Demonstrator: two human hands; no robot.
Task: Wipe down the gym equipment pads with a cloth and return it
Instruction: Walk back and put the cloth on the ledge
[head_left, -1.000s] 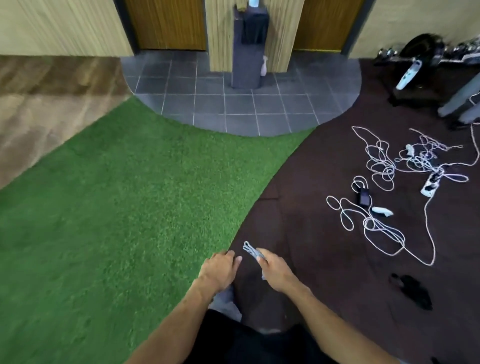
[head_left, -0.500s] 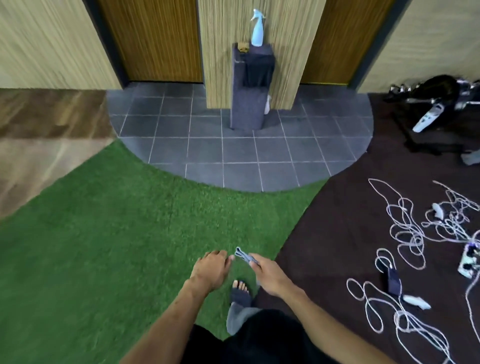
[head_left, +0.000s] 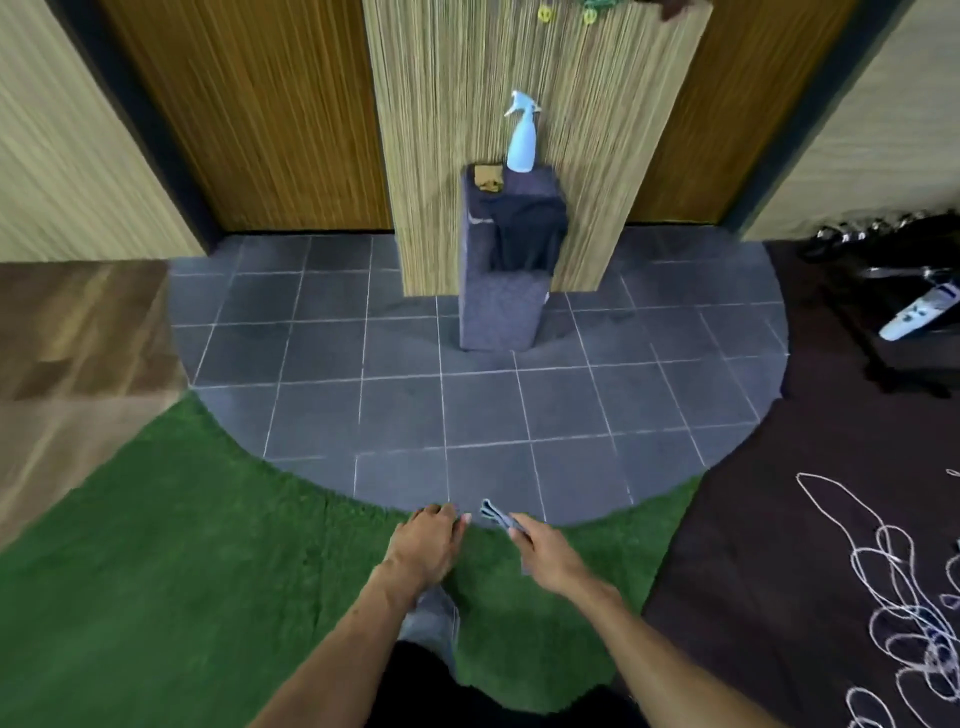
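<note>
My right hand (head_left: 545, 553) is closed around a small folded grey-blue cloth (head_left: 494, 514), whose end sticks out past my fingers. My left hand (head_left: 427, 543) hovers just left of it with fingers curled, holding nothing. Both hands are low in the head view, above the edge of the green turf (head_left: 182, 545). Straight ahead stands a dark grey pedestal (head_left: 498, 306) against a striped pillar. On its top are a light blue spray bottle (head_left: 521, 139) and a small yellowish rag (head_left: 487, 178). A black cloth (head_left: 527, 234) drapes over its front.
Grey floor tiles (head_left: 467, 405) form a half circle between the turf and the pedestal. Wooden doors flank the pillar. Dark rubber flooring (head_left: 779, 545) on the right carries tangled white cables (head_left: 893, 571) and gym equipment (head_left: 914, 312). Wood flooring lies to the left.
The view has advanced toward the pedestal, which now looks much nearer and larger. The cables have slid off to the right. My hands keep the same pose, the cloth still in the right.
</note>
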